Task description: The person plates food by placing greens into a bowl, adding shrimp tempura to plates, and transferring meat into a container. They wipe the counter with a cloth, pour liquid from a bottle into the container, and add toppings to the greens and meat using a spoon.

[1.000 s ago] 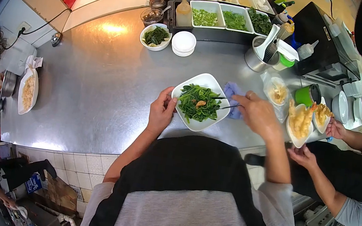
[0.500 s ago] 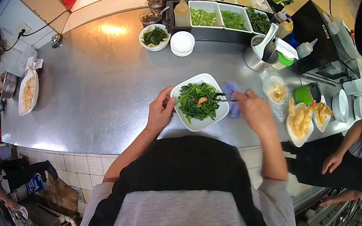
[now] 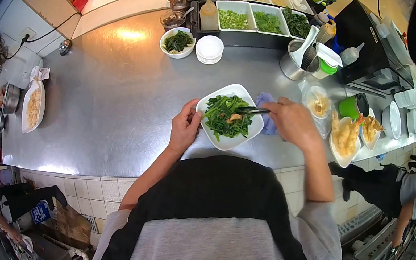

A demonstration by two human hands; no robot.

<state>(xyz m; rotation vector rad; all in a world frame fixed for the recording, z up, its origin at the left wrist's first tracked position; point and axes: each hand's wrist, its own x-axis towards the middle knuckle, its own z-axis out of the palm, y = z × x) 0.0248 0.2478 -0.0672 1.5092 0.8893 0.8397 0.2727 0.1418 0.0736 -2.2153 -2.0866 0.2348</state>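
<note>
A white square bowl point(image 3: 254, 130) of cooked leafy greens point(image 3: 222, 121) sits on the steel counter before me, with a few brownish pieces on top. My left hand point(image 3: 185, 126) grips the bowl's left rim, thumb on the edge and fingers underneath. Over the right rim, my right hand point(image 3: 295, 122) holds dark tongs point(image 3: 251, 111), their tips touching the greens. A crumpled purple cloth point(image 3: 267, 102) lies just beyond the bowl, near my right hand. Close to that hand is a clear plastic bag around a small bowl of pale food point(image 3: 319, 104).
Fried food on white plates point(image 3: 344, 139) stands right. Ingredient trays point(image 3: 234, 18) line the back, behind a small bowl of greens point(image 3: 178, 43), stacked white dishes point(image 3: 209, 49) and a metal utensil pot point(image 3: 293, 69). A rice dish point(image 3: 33, 106) is far left. A co-worker point(image 3: 413, 195) bends at the stove.
The tongs have shifted left and further over the greens, and their prongs are closer together. My left hand and the bowl stay put. The co-worker on the right has turned and bent toward the stove.
</note>
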